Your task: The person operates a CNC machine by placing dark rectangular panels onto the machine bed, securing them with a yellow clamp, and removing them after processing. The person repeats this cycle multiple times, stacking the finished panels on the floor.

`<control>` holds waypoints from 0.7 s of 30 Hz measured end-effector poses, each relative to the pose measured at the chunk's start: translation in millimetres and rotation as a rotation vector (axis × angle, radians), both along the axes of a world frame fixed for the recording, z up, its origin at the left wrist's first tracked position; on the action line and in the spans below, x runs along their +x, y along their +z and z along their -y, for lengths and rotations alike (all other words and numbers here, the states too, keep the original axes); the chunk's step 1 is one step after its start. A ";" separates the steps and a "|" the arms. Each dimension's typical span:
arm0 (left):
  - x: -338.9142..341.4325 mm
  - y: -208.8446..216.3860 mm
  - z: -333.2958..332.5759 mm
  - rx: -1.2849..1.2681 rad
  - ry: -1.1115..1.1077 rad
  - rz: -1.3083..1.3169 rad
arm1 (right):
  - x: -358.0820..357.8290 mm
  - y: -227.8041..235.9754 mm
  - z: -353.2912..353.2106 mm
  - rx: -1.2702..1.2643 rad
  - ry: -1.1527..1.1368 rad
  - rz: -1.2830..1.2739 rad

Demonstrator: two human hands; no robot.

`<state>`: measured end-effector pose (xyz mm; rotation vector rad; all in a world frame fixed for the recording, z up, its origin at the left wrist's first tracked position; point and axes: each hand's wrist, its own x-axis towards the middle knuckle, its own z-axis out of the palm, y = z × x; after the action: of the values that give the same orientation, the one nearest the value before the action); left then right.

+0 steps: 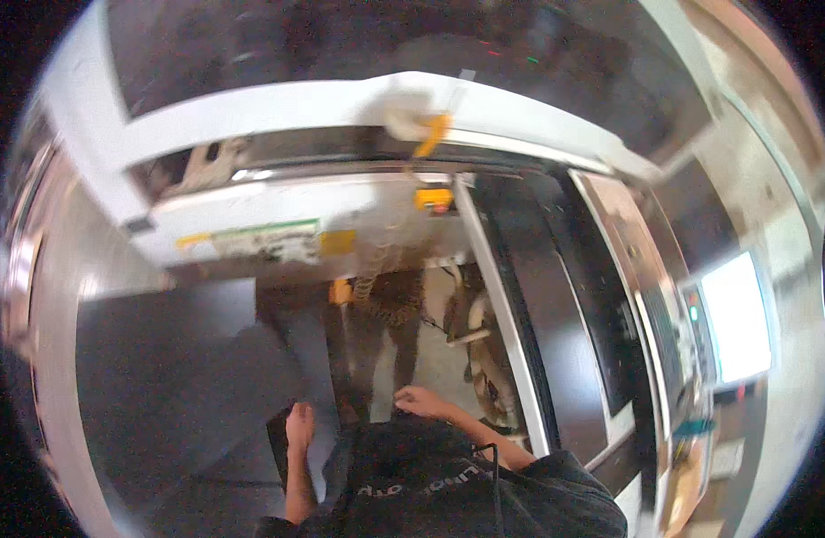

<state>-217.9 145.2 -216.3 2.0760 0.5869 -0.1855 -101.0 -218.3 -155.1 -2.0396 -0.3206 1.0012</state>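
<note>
A broad, flat, dark grey panel (179, 377) fills the lower left of the frame, its upper edge rising slightly toward the right; blur makes it unclear whether it is one sheet or several.

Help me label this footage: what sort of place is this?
Probably a factory workshop, judging by the large white-framed machine, the coiled hose or cable, and the lit screen at the right.

The left hand (299, 427) and right hand (421, 403) look blurred
</note>
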 end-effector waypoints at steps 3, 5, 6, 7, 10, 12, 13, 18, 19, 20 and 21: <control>39.2 13.6 10.0 -0.170 -0.059 0.005 | -33.8 18.3 47.0 0.082 -0.340 -0.072; 70.2 1.1 23.2 -0.228 -0.162 0.101 | -48.6 28.8 68.3 0.164 -0.614 -0.126; 85.1 3.0 27.9 -0.255 -0.201 0.152 | -51.3 36.8 72.6 0.213 -0.733 -0.153; 101.6 4.7 33.2 -0.251 -0.227 0.213 | -53.9 45.8 79.1 0.283 -0.804 -0.076; 155.5 72.5 88.1 -0.341 -0.247 0.377 | -49.4 80.1 105.7 0.379 -0.983 0.177; 191.8 101.1 114.8 -0.416 -0.245 0.365 | -41.0 87.9 125.1 0.276 -1.034 0.364; 208.3 114.7 125.5 -0.459 -0.231 0.353 | -35.2 106.3 133.9 0.255 -1.033 0.460; 326.6 257.4 190.1 -0.005 -0.404 0.745 | -26.1 183.1 206.0 0.045 -1.255 0.793; 349.0 282.3 184.2 0.025 -0.355 0.836 | -22.7 183.1 223.8 -0.116 -1.199 0.939; 371.8 308.8 184.2 0.161 -0.319 0.993 | -25.8 193.5 235.9 -0.213 -1.248 0.994; 392.8 332.6 190.1 0.286 -0.288 1.148 | -29.1 185.3 259.4 -0.287 -1.289 1.044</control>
<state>174.9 -45.0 116.3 2.1116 -0.4096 0.9232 -130.1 -477.7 30.1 -2.2106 0.6202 -0.8548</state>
